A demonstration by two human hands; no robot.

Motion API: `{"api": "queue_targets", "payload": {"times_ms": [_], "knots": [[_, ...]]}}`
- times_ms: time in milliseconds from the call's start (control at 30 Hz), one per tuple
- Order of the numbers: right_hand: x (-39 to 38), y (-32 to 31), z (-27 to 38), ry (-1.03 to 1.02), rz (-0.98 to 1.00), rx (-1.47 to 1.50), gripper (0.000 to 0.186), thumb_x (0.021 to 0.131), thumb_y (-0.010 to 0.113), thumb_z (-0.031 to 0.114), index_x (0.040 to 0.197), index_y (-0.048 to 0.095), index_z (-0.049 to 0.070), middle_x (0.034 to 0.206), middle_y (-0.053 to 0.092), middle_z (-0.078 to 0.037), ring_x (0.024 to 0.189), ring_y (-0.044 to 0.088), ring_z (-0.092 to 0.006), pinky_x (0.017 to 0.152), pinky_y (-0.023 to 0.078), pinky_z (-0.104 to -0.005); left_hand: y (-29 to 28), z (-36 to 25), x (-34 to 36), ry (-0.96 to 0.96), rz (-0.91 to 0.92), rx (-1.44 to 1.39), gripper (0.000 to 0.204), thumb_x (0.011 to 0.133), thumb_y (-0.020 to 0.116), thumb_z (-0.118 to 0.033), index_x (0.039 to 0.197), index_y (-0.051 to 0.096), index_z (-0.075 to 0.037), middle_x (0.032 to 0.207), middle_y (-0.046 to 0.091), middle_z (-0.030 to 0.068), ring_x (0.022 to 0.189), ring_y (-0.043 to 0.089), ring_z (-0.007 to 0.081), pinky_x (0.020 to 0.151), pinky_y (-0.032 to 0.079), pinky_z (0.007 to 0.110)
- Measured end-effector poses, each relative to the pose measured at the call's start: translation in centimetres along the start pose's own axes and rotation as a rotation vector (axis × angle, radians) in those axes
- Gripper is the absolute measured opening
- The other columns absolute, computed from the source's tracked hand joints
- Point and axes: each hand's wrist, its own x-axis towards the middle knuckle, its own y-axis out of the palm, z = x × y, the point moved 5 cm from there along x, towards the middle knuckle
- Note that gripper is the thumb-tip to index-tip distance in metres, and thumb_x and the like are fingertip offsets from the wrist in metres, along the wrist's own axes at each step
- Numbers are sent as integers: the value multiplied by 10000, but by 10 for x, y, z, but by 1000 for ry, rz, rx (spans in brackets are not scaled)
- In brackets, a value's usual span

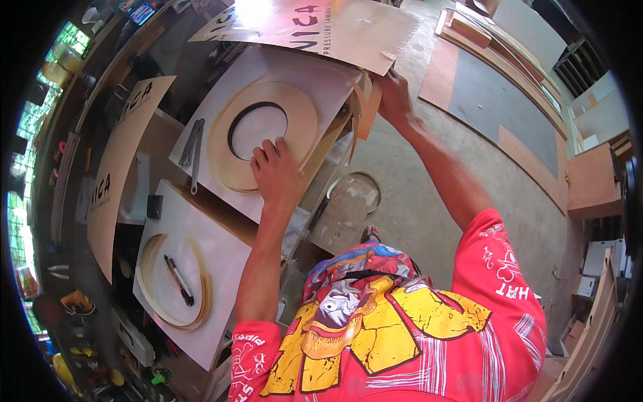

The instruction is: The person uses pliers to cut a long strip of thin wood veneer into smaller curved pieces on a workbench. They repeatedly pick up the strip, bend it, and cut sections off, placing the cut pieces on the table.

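Note:
A large beige roll of edge banding (305,124) lies flat on a white panel (201,100). My left hand (276,171) rests on the roll's near side, its bent fingers hooked over the inner rim. Farther right, my right hand (394,95) is closed at the near corner of a brown printed laminate sheet (362,40); its fingertips are partly hidden there. A loose strip of banding (355,134) curves down beside the panel's right edge. Left of the roll lies a pair of grey metal bars (193,151).
On a second white panel (161,214), nearer me, are a coil of banding (201,295) and pens (179,281). Another brown sheet (124,174) leans at the left. Tools crowd the far left. Large boards (495,100) lie on the floor at right; a smaller board (341,214) is by my feet.

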Motion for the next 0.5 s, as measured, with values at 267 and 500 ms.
{"api": "queue_targets", "payload": {"times_ms": [267, 500], "knots": [[-12, 10, -47, 191, -29, 161, 369, 859, 810, 66, 1212, 711, 17, 1031, 732, -208, 943, 739, -445, 811, 602, -457, -7, -10, 0, 4, -11, -17, 718, 675, 770, -71, 1355, 554, 5, 1215, 536, 197, 1127, 526, 401, 984, 447, 534], [-1, 6, -25, 193, -312, 97, 416, 816, 840, 171, 1196, 754, 26, 954, 776, -180, 856, 779, -379, 777, 608, -454, -15, -13, -5, -8, -50, -6, 737, 691, 789, -117, 1382, 558, -1, 1217, 553, 200, 1145, 539, 399, 1002, 453, 532]]}}
